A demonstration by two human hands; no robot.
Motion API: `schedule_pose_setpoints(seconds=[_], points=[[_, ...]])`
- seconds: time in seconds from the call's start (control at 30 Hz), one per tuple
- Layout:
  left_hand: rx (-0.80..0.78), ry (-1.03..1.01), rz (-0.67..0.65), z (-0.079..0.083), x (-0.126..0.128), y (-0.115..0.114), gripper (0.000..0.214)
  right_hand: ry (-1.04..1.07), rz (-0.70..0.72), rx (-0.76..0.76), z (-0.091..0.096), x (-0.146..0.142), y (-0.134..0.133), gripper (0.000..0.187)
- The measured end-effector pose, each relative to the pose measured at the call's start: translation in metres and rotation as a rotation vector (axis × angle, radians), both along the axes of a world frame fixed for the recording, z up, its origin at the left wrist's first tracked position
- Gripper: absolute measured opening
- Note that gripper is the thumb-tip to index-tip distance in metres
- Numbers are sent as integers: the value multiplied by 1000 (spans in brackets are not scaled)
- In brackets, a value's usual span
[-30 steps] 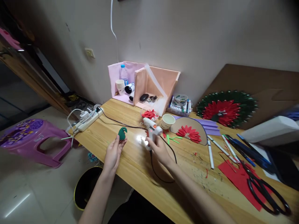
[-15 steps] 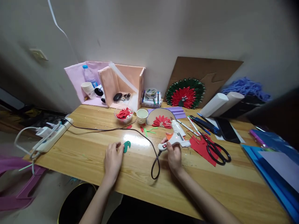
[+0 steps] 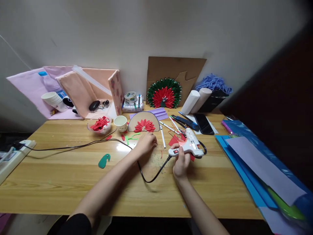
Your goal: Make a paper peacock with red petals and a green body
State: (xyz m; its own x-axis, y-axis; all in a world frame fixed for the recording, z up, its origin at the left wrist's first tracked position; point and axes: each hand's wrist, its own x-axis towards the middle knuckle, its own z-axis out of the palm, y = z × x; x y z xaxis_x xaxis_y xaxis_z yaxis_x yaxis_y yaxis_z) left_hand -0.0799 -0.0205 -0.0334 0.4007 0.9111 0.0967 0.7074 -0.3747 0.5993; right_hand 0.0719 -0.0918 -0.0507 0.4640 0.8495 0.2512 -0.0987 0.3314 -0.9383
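Observation:
My right hand [image 3: 181, 163] is wrapped round the handle of a white hot glue gun [image 3: 192, 142], held above the table with its nozzle pointing up and away. Its black cord [image 3: 151, 180] loops down to the left. My left hand [image 3: 146, 143] reaches forward, its back turned up and its fingers bent, their tips mostly hidden. Just beyond it lies a half-round cardboard piece [image 3: 133, 122] with red petals [image 3: 144, 124]. A dark green felt-like bird shape [image 3: 103, 161] with a small eye lies apart, left of my left forearm. Thin light green strips [image 3: 127, 140] lie beside my left hand.
A paper cup [image 3: 120, 123] and a bowl of red scraps [image 3: 100, 124] stand at the left. Markers [image 3: 163, 137], pens [image 3: 182, 122] and a phone [image 3: 204, 124] lie to the right. A green-and-red peacock fan [image 3: 164, 94] leans on cardboard. Blue sheets [image 3: 239, 166] cover the right edge.
My left hand has left the green bird shape and moved forward and right, beside the half-round cardboard. The glue gun stays in my right hand. The view has turned right.

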Motion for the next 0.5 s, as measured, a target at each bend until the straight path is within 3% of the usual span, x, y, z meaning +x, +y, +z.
schedule_pose_setpoints(seconds=[0.2, 0.33, 0.5], points=[[-88, -168, 67, -12, 2, -1, 6, 7, 63, -54, 10, 0, -3, 27], [-162, -381, 201, -5, -12, -9, 12, -71, 235, -160, 13, 1, -7, 29], [-208, -645, 406, 2, -44, -24, 24, -119, 475, -252, 2, -3, -12, 35]])
